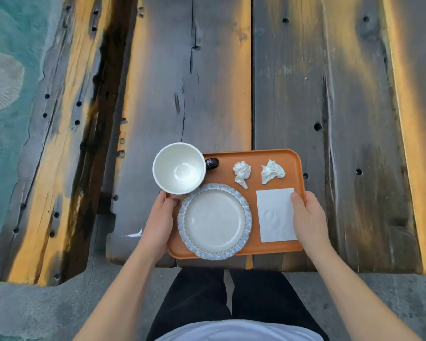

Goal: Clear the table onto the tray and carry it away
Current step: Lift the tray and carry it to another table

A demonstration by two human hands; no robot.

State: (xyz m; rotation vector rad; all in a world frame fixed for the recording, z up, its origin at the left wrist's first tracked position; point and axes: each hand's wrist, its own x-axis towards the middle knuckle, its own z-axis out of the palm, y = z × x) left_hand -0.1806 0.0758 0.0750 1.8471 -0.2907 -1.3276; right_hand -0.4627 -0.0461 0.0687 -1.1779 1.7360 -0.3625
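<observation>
An orange tray [261,157] is at the near edge of the wooden table. On it stand a white cup [179,168] with a dark handle at the far left and a blue-rimmed plate [215,221] in front of it. Two crumpled tissues [242,172] [272,171] lie at the far right, and a flat white napkin [276,215] lies near right. My left hand [159,222] grips the tray's left edge. My right hand [308,217] grips the right edge, thumb on the napkin's corner.
The table [293,82] is made of dark weathered planks with gaps and holes. A wooden bench [59,143] runs along the left, with teal ground [8,119] beyond it. My dark trousers and the grey pavement [47,311] show below the table edge.
</observation>
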